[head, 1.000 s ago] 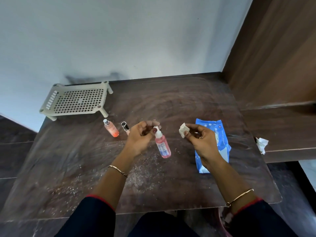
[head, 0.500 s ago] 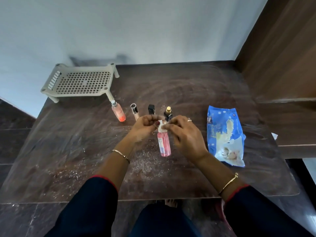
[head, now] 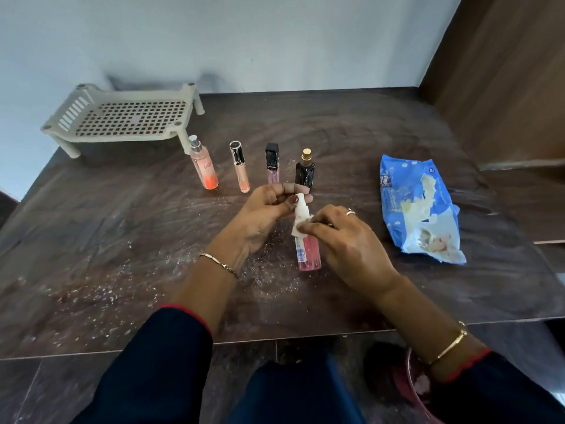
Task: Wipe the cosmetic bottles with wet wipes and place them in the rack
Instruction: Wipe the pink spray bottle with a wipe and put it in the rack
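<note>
Since a second ago the right hand (head: 351, 246) has carried the wipe (head: 301, 231) onto the pink bottle (head: 309, 255). The rack (head: 122, 120), far left, has no bottle yet; the left hand (head: 266, 209) pinches the bottle's cap above the table (head: 153, 224), and the right pinches the wipe against its neck. Wiping is under way, I judge; next the wipe must go down the body.

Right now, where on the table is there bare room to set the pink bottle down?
The rack holds nothing. Bare tabletop lies between the black bottle and the wipe pack, and left of the orange bottle, in front of the rack. Crowded: the bottle row just behind the left hand.
</note>
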`<state>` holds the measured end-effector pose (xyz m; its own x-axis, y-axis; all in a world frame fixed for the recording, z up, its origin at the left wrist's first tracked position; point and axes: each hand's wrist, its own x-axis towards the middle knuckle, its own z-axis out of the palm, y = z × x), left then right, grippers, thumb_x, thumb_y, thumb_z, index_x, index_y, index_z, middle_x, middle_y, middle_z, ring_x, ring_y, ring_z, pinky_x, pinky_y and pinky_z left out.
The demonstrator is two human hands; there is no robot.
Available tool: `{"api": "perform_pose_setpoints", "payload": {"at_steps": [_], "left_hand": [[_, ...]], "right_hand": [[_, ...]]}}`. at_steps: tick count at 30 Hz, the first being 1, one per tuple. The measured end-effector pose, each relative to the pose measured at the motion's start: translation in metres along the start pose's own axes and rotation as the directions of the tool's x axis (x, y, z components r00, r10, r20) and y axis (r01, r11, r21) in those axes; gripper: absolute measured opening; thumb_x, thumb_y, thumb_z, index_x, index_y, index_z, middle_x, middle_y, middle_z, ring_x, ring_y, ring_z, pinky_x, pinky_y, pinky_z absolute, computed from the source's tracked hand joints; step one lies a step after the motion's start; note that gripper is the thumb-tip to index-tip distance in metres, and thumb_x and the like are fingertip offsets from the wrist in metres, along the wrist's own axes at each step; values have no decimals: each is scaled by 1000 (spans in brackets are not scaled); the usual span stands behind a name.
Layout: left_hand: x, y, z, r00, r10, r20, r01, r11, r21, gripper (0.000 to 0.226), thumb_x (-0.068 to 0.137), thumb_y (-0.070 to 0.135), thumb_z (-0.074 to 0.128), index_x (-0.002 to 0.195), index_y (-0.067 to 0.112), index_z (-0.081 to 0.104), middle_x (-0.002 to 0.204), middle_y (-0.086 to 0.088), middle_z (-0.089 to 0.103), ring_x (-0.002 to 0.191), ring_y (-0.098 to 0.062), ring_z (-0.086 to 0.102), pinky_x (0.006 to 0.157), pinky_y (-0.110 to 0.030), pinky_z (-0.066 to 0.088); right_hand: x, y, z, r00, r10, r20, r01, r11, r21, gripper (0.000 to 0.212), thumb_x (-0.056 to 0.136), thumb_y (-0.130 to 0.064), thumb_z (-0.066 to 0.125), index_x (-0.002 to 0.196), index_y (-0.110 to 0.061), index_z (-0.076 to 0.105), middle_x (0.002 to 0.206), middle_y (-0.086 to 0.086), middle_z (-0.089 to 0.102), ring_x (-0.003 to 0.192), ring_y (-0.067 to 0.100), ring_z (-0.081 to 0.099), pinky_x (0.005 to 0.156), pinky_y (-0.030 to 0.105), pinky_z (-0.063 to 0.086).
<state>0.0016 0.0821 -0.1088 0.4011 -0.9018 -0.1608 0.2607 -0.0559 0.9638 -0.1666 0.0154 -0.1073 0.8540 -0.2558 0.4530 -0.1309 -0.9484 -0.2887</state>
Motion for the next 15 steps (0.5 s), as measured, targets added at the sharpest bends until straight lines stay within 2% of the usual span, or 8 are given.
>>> {"api": "perform_pose_setpoints", "payload": {"at_steps": [3, 6, 11, 15], "left_hand": [[-3, 4, -1, 999, 46, -15, -46, 998, 37, 22, 92, -5, 50, 104, 6, 64, 95, -5, 72, 92, -8, 67, 74, -20, 54], [-6, 12, -3, 992, 123, 17, -124, 985, 124, 23, 92, -5, 49, 107, 4, 63, 101, -6, 71, 94, -8, 67, 81, -23, 56], [-19, 16, 2, 972, 223, 72, -231, 963, 141, 22, 89, -1, 56, 109, -1, 64, 110, -13, 69, 102, -16, 65, 89, -28, 54], [-33, 17, 10, 953, 298, 43, -301, 934, 194, 18, 80, 1, 68, 97, 6, 69, 96, -8, 70, 89, -13, 65, 81, -24, 56]], "right_hand": [[-18, -7, 4, 1000, -22, -15, 22, 1000, 12, 31, 76, 9, 69, 104, -5, 70, 92, 8, 61, 78, 27, 58, 57, 41, 53], [-32, -12, 10, 999, -41, -16, 41, 999, -11, 32, 75, 11, 71, 103, -5, 71, 92, 7, 61, 78, 25, 59, 59, 39, 53], [-44, -21, 15, 999, -38, -24, 37, 998, -54, 29, 75, 6, 74, 99, -10, 71, 89, 4, 58, 75, 25, 58, 58, 37, 52], [-53, -28, 20, 1000, -5, 2, 6, 997, -77, 29, 76, 7, 70, 98, -12, 72, 93, 3, 57, 77, 27, 58, 59, 42, 53]]}}
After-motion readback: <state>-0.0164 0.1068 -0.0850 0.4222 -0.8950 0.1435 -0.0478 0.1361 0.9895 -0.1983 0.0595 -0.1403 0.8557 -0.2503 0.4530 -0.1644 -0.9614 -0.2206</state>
